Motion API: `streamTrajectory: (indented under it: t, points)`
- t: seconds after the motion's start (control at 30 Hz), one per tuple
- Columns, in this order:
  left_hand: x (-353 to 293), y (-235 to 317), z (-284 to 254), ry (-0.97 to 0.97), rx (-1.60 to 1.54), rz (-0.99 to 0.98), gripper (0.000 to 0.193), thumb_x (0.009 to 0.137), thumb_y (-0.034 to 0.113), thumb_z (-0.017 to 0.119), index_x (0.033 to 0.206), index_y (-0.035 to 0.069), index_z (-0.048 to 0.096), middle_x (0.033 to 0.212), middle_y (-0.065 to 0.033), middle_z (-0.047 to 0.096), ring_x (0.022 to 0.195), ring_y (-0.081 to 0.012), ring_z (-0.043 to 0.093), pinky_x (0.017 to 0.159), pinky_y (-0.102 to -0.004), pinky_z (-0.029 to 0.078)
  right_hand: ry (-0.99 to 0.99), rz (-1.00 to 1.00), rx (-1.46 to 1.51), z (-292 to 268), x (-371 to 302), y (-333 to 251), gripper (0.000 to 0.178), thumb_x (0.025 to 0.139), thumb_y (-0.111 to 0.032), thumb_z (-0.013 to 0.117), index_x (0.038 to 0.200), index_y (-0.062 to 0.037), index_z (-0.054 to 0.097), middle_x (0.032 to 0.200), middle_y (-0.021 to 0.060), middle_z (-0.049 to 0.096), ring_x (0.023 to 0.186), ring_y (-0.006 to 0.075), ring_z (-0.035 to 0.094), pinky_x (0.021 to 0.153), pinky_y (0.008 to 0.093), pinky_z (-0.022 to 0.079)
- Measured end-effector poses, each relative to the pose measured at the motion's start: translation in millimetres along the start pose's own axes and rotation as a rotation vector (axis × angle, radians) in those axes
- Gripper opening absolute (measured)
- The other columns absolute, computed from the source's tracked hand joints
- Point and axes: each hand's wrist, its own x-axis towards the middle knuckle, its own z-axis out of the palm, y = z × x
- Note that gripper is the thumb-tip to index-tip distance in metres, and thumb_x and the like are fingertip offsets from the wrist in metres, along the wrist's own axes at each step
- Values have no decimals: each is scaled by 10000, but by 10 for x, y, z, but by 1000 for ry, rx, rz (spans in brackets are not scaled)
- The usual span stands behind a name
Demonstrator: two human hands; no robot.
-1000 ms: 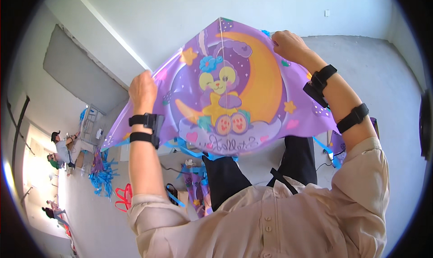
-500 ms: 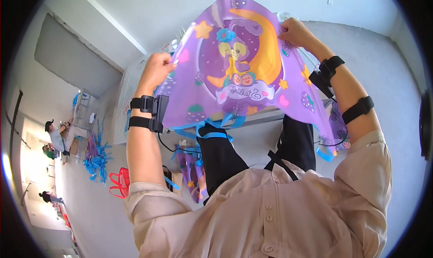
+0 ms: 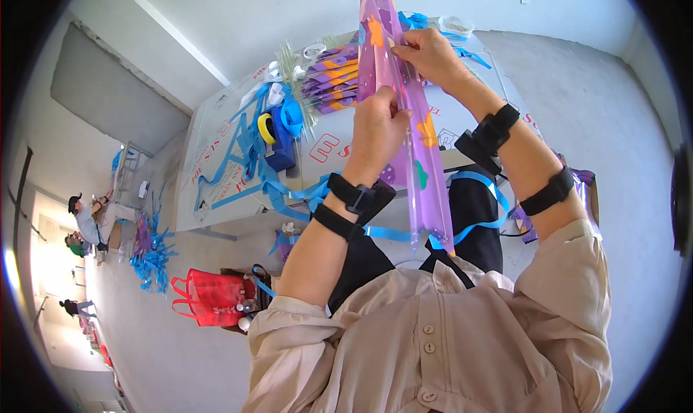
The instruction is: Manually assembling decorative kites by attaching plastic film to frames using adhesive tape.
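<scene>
Both my hands hold a purple plastic kite (image 3: 421,169), folded lengthwise into a narrow upright strip with orange and green prints. My left hand (image 3: 377,128) is closed on its left edge, about midway up. Higher up, my right hand (image 3: 430,58) pinches the right edge. The kite's top runs out of the picture and its lower end hangs over my lap. A blue ribbon (image 3: 390,234) passes behind the lower end and loops over my right thigh. Behind the kite, a stack of folded purple kites (image 3: 332,81) lies on the table.
The white table (image 3: 209,189) carries a blue tape dispenser (image 3: 280,153), blue ribbons (image 3: 245,157), thin pale rods (image 3: 287,59) and a clear tub (image 3: 456,28). A red bag (image 3: 213,297) sits lower left. Farther left are a blue ribbon pile (image 3: 149,265) and several people.
The kite was spread wide with its cartoon print showing; now it is folded narrow. My hands have come together, the left moving far to the right. The table behind is uncovered.
</scene>
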Motion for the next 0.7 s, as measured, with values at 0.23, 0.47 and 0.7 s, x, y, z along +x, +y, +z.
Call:
streamTrajectory:
  t: [0.23, 0.47, 0.7]
  points:
    - [-48, -4, 127, 54, 25, 67, 183, 709, -7, 670, 734, -30, 490, 603, -172, 574, 532, -281, 589, 502, -342, 433, 40, -53, 38, 97, -89, 57, 250, 924, -159, 538, 781, 40, 583, 586, 15, 502, 503, 75, 478, 439, 260, 409]
    - [-45, -46, 121, 72, 26, 54, 179, 717, -7, 665, 735, -29, 488, 612, -179, 574, 549, -314, 592, 511, -347, 432, -4, 0, 170, 156, -169, -28, 274, 905, -185, 577, 766, 51, 572, 576, 22, 480, 499, 78, 438, 449, 291, 388]
    - [-14, -48, -81, 9, 14, 239, 123, 748, 5, 656, 847, -18, 587, 634, -121, 596, 571, -217, 613, 558, -302, 472, 10, -293, -128, 43, -171, -47, 133, 747, -54, 583, 797, 56, 528, 652, 220, 512, 549, 308, 495, 550, 396, 423]
